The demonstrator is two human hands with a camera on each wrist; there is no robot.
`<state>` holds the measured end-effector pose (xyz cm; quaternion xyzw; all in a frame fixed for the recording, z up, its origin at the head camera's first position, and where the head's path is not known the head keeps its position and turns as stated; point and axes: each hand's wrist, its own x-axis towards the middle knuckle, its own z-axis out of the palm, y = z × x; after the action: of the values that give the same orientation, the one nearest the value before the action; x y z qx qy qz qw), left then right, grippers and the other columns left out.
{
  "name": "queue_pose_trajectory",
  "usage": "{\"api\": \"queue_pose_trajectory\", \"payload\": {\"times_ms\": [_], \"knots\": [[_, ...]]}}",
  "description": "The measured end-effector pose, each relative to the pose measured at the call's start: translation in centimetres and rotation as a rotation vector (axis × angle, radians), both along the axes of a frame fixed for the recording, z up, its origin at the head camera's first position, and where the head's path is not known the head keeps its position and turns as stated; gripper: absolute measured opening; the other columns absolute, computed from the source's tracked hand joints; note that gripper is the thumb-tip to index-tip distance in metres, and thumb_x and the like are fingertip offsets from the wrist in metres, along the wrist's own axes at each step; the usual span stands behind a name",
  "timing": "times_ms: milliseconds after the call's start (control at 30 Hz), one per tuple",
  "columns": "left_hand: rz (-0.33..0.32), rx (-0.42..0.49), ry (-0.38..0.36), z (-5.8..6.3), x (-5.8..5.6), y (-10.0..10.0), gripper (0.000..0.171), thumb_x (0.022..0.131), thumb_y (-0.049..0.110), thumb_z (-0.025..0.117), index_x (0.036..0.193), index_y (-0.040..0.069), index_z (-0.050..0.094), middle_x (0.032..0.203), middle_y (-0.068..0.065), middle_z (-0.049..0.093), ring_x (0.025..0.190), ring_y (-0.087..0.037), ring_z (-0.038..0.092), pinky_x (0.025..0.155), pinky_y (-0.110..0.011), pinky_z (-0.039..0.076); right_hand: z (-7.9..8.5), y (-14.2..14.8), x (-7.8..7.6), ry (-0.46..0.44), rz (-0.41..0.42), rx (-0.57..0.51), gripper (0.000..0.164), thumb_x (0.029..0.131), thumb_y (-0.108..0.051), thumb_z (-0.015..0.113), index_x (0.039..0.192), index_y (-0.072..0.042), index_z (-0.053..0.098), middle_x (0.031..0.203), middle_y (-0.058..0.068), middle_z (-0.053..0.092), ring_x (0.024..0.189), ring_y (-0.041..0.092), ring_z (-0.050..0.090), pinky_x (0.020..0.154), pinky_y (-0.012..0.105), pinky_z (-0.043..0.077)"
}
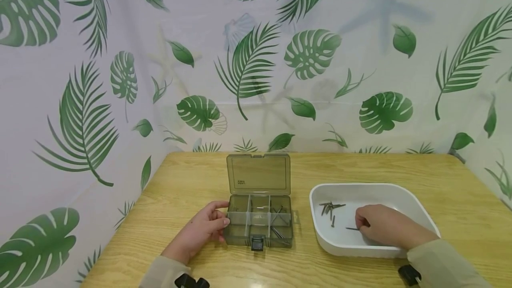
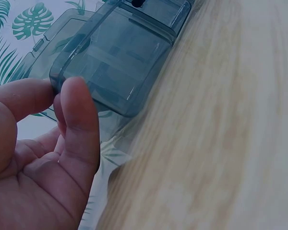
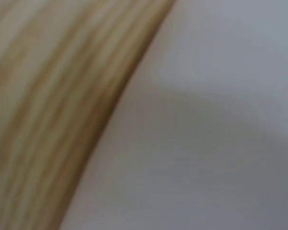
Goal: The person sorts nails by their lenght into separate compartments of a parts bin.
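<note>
A smoky clear compartment box [image 1: 259,221] stands with its lid [image 1: 259,174] raised at the back. My left hand [image 1: 202,228] pinches the box's left side; the left wrist view shows thumb and finger [image 2: 79,115] at its corner. Long thin screws [image 1: 278,232] lie in the right-hand compartments. To the right is a white tray [image 1: 340,246] with a small heap of brownish screws [image 1: 329,208] at its left. Inside the tray my right hand [image 1: 384,226] has curled fingers, and a thin dark screw [image 1: 352,229] sticks out leftward from the fingertips. The right wrist view is blurred and shows no hand.
Both containers stand on a wooden table [image 1: 192,181], with a strip of wood between them. The box's black latch [image 1: 257,243] faces the front. A white cloth with green leaves [image 1: 256,70] hangs behind the table and along its sides.
</note>
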<state>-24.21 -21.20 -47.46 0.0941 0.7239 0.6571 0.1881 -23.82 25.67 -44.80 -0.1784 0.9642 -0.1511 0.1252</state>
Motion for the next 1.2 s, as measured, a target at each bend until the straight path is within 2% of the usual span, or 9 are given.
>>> {"api": "queue_pose_trajectory", "payload": {"times_ms": [200,300,433,567,767,867,1067,1200], "knots": [[-0.008,-0.001,-0.006,0.2,0.0,-0.1,0.06,0.102,0.014,0.062,0.153,0.002,0.034,0.101,-0.01,0.055,0.072,-0.017,0.053,0.065,-0.034,0.057,0.1,0.1,0.2,0.023,-0.011,0.0,0.016,0.083,-0.006,0.065,0.08,-0.019,0.055,0.071,-0.006,0.052,0.066,0.013,0.046,0.062,0.033,0.039],[-0.013,0.004,-0.004,0.1,0.0,0.0,0.06,0.102,0.014,0.062,0.153,0.001,0.034,0.101,-0.01,0.055,0.072,-0.017,0.052,0.065,-0.033,0.057,0.3,0.1,0.2,0.043,-0.039,-0.006,0.015,0.084,-0.006,0.064,0.083,-0.019,0.057,0.072,-0.006,0.052,0.067,0.013,0.047,0.063,0.033,0.039],[-0.017,0.009,-0.007,0.0,0.0,0.0,0.059,0.103,0.013,0.061,0.153,0.001,0.033,0.1,-0.01,0.054,0.071,-0.017,0.052,0.065,-0.034,0.057,1.0,-0.3,0.1,0.069,-0.048,-0.035,0.017,0.088,-0.005,0.064,0.098,-0.017,0.069,0.08,-0.006,0.055,0.074,0.014,0.049,0.067,0.036,0.042],[-0.018,0.01,-0.009,0.0,0.0,0.0,0.058,0.103,0.013,0.06,0.153,0.001,0.033,0.101,-0.01,0.054,0.071,-0.017,0.052,0.066,-0.034,0.057,2.0,-1.0,0.2,0.129,0.0,-0.065,0.025,0.088,-0.003,0.064,0.108,-0.014,0.074,0.081,-0.008,0.055,0.076,0.012,0.048,0.068,0.034,0.042],[-0.012,0.008,0.0,0.0,0.0,0.0,0.057,0.103,0.011,0.06,0.152,0.0,0.034,0.1,-0.01,0.054,0.073,-0.017,0.052,0.066,-0.034,0.057,3.6,-3.3,0.5,0.221,0.039,-0.126,0.026,0.089,-0.003,0.061,0.108,-0.016,0.074,0.077,-0.011,0.053,0.072,0.008,0.047,0.065,0.029,0.041],[-0.017,0.009,0.006,0.1,0.0,0.1,0.057,0.102,0.01,0.06,0.152,-0.001,0.034,0.099,-0.01,0.053,0.074,-0.018,0.052,0.066,-0.034,0.057,4.4,-4.7,0.6,0.239,0.057,-0.162,0.027,0.09,-0.002,0.059,0.108,-0.016,0.074,0.077,-0.011,0.053,0.07,0.008,0.047,0.064,0.03,0.041],[-0.016,0.007,0.001,0.1,0.0,0.1,0.058,0.103,0.012,0.06,0.153,0.001,0.034,0.1,-0.01,0.053,0.076,-0.019,0.052,0.066,-0.034,0.057,6.1,-7.8,0.7,0.235,0.072,-0.197,0.027,0.094,-0.003,0.057,0.111,-0.016,0.073,0.076,-0.011,0.054,0.064,0.007,0.049,0.062,0.03,0.043],[-0.013,0.004,-0.001,0.1,0.0,0.1,0.058,0.103,0.013,0.061,0.153,0.001,0.034,0.1,-0.01,0.053,0.076,-0.019,0.052,0.066,-0.035,0.057,6.6,-9.6,0.4,0.221,0.092,-0.206,0.026,0.096,-0.003,0.056,0.111,-0.017,0.073,0.08,-0.01,0.056,0.065,0.008,0.049,0.06,0.03,0.044]]}}
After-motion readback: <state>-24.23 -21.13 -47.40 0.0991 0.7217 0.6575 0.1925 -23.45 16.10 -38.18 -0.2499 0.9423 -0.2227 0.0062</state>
